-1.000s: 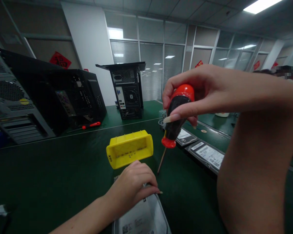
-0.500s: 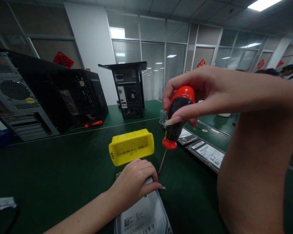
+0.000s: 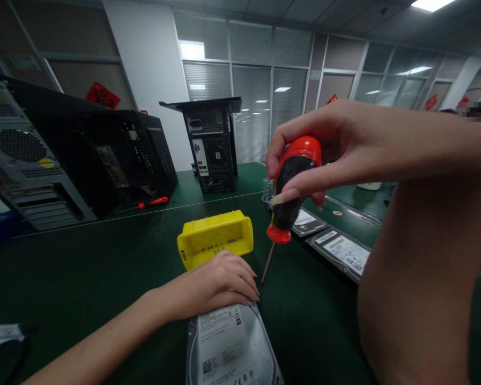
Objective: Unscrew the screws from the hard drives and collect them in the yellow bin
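Observation:
My right hand [image 3: 336, 149] is closed round the black and red handle of a screwdriver [image 3: 291, 192], held upright with its thin shaft pointing down towards the green table. My left hand [image 3: 214, 283] rests on the far end of a silver hard drive [image 3: 232, 347] that lies flat near the table's front edge, fingers bent over its top edge. Just behind that hand a yellow plastic bin [image 3: 214, 241] lies with its opening towards me. The screwdriver's tip reaches the mat just right of my left hand.
Two more hard drives [image 3: 336, 248] lie at the right. Black computer cases [image 3: 210, 144] stand at the back, with larger ones [image 3: 64, 155] at the left. A second red-handled screwdriver [image 3: 152, 202] lies by the left cases. The green table [image 3: 84, 278] spreads across the view.
More of the hard drive has come into view and my left hand has shifted up with its far end. The screwdriver has stayed nearly in place.

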A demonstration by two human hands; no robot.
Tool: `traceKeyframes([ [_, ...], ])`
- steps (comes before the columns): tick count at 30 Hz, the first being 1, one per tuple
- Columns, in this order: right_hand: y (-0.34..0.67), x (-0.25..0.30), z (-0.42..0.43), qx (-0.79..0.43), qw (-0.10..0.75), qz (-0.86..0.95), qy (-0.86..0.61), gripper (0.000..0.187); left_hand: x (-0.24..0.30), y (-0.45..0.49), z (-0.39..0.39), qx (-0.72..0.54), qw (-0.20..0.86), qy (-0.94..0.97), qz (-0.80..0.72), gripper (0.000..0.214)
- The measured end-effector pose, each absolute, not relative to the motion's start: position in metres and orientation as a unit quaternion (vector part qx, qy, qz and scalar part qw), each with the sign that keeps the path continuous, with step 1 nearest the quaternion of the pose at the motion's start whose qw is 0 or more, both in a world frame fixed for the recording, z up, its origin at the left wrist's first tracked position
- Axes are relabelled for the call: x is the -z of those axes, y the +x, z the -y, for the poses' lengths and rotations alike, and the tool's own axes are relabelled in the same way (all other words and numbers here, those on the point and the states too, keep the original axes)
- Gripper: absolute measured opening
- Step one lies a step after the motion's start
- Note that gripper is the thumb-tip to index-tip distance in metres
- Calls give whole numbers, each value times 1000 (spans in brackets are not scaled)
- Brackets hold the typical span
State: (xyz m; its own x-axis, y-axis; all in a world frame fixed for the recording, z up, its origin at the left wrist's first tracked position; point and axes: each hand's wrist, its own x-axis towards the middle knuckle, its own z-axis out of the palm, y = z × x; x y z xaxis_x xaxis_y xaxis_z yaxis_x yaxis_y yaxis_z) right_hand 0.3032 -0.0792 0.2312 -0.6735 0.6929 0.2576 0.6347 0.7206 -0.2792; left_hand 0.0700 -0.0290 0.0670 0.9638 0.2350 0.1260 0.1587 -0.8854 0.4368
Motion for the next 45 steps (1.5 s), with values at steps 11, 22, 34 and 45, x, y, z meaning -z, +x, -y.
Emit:
traceKeyframes([
  [11,303,-233,80,-98,169,913,-359,34,-63,75,38,-83,145,982,-91,17],
  [22,299,-230,77,-110,162,916,-350,28,-48,72,37,-158,143,969,-125,12],
  [34,275,-228,65,-174,116,916,-342,31,-48,68,26,-197,281,921,-185,38],
  [45,274,-223,58,-181,84,913,-355,37,-62,87,32,-301,481,804,-179,13],
])
